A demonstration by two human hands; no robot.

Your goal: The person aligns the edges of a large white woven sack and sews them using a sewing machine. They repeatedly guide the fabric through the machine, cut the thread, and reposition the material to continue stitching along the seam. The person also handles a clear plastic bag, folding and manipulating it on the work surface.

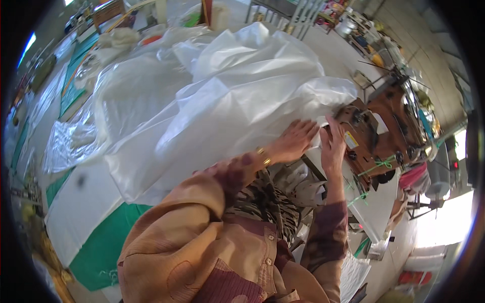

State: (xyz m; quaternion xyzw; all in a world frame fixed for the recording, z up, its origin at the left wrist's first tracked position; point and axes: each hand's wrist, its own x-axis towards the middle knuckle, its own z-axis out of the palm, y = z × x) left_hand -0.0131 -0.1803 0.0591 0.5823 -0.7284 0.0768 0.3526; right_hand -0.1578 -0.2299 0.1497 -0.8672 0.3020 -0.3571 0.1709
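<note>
A large translucent white plastic sheet (222,108) lies in loose folds across the work surface in front of me. My left hand (295,140) rests on its near right part, palm down, with the fingers stretched out flat. Beside it my right hand (332,146) has its thumb and fingers about the sheet's edge; the exact grip is partly hidden. Just right of that hand stands a brown sewing machine (381,131) with a pale label on its body. The sheet's edge reaches close to the machine, and its needle area cannot be made out.
Green cloth (103,247) shows under the white covering at the lower left. More clear plastic (70,146) is spread on the left. Green string (381,164) hangs on the machine. A metal rack (303,17) stands at the back, with clutter along the right wall.
</note>
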